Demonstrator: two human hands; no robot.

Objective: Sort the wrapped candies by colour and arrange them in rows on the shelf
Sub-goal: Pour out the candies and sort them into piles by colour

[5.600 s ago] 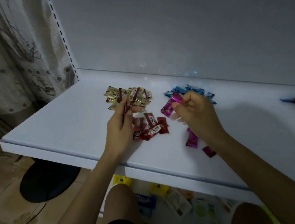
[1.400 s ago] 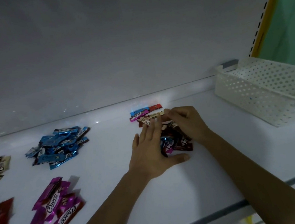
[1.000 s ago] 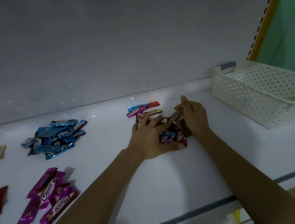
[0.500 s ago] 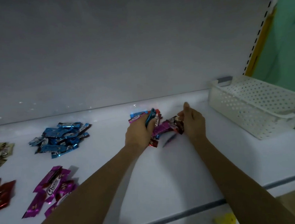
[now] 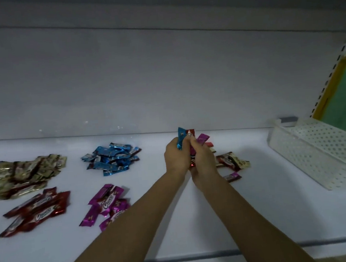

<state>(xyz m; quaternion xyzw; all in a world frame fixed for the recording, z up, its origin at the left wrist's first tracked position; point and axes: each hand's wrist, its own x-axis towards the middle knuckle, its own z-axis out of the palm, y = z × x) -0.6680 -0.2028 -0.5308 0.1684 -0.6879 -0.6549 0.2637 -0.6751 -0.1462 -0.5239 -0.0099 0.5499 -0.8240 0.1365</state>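
The left arm (image 5: 124,225) and right arm (image 5: 248,218) are bare along all that shows, forearm to wrist. The left hand (image 5: 175,155) and right hand (image 5: 201,157) are bare too. Both forearms are slender and smooth, narrowing toward the wrists. Nails and finer marks are too dim to tell.

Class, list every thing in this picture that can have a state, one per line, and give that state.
left hand: grips the mixed candies
right hand: grips the same bunch
mixed candies: bunched upright between both hands
gold candies: sorted pile, not in rows
blue candies: sorted pile
red candies: sorted pile
purple candies: sorted pile
loose candies: unsorted, flat on the shelf
basket: upright on the shelf
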